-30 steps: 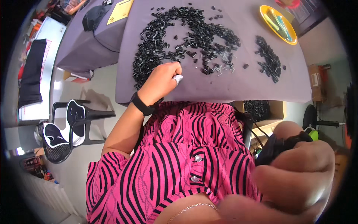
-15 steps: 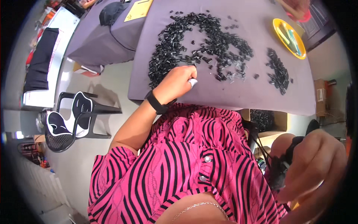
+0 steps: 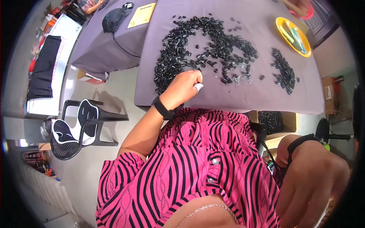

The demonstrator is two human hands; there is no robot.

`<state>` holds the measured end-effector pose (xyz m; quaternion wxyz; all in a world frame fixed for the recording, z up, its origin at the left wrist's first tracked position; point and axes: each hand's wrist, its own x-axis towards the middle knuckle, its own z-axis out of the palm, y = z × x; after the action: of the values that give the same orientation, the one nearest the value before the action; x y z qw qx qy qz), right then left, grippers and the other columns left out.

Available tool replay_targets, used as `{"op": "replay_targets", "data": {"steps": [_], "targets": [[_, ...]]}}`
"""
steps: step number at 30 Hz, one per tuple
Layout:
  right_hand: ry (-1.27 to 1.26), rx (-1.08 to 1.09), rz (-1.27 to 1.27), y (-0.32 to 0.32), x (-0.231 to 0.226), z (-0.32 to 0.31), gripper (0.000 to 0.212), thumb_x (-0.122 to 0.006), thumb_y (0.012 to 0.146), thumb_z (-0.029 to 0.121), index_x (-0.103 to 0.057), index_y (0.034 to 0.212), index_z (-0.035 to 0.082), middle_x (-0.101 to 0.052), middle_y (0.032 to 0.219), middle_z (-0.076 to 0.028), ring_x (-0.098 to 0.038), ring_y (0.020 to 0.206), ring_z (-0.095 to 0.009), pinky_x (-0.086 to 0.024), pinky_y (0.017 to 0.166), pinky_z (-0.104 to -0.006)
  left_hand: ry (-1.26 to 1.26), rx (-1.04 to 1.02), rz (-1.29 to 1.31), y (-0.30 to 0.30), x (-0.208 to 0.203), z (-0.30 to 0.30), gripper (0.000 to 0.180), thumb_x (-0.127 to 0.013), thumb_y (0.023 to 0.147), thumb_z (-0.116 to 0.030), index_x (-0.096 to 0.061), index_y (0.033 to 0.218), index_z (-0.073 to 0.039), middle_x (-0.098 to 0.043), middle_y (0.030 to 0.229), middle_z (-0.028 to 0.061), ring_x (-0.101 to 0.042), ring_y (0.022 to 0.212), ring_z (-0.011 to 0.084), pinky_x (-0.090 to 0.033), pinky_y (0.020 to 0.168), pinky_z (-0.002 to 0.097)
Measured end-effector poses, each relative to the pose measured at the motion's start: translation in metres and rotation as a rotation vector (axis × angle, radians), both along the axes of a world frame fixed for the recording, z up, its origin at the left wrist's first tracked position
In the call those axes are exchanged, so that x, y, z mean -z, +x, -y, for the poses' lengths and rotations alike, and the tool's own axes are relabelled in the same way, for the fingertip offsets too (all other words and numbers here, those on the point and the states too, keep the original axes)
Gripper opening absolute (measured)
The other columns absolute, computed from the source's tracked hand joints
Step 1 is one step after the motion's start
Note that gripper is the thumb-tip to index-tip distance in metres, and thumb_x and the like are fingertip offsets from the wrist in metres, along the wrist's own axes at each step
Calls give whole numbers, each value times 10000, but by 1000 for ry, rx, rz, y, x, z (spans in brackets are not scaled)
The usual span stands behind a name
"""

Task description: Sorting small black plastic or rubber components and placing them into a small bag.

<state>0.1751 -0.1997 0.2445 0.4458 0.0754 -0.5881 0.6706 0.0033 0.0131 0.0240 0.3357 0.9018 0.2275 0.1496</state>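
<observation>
My left hand (image 3: 188,84) rests on the purple-grey tablecloth (image 3: 220,97) with its fingers curled closed, beside the near edge of a large heap of small black cylindrical pieces (image 3: 171,57). A ring and a black wrist band are on this arm. Whatever the curled fingers hold, if anything, is hidden. My right hand (image 3: 313,178) is large and close at the lower right, away from the table, its back showing and its fingers pointing down. The fingertips run out of sight. A smaller group of the black pieces (image 3: 283,72) lies on the table's right side.
A yellow-rimmed plate (image 3: 279,28) stands at the far right. Below the table's edge sits a cardboard box (image 3: 291,121) of black pieces. A black-and-white chair (image 3: 89,114) stands at left. On the neighbouring table are a black cap (image 3: 113,19) and a yellow sheet (image 3: 141,15).
My right hand has turned and dropped lower, its fingers now pointing down. My left hand stays closed at the heap's edge. The whole view has shifted slightly.
</observation>
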Motion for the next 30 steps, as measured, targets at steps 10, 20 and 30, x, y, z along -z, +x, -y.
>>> {"op": "replay_targets", "data": {"steps": [10, 20, 30], "targets": [[137, 78, -139, -9, 11, 8, 152, -538, 931, 84, -650, 857, 14, -587, 749, -98, -563, 523, -148, -368, 426, -242, -17, -18, 1, 1, 2, 1, 110, -656, 781, -35, -568, 845, -15, -610, 782, 153, -619, 760, 347, -481, 687, 422], [382, -17, 285, -2, 33, -1, 224, -526, 980, 139, -668, 948, -33, -652, 926, -162, -654, 717, -256, -541, 612, -322, -15, 8, 21, 0, 0, 0, 127, -667, 779, -43, -564, 847, -13, -605, 776, 156, -615, 752, 350, -475, 679, 426], [-33, 1316, 1270, 42, 155, -28, 290, -602, 725, -83, -642, 997, 12, -610, 878, -144, -622, 728, -298, -499, 668, -358, -304, -56, 92, -5, 2, 1, 95, -676, 822, -30, -603, 874, 5, -639, 722, 76, -614, 649, 173, -483, 621, 323]]}}
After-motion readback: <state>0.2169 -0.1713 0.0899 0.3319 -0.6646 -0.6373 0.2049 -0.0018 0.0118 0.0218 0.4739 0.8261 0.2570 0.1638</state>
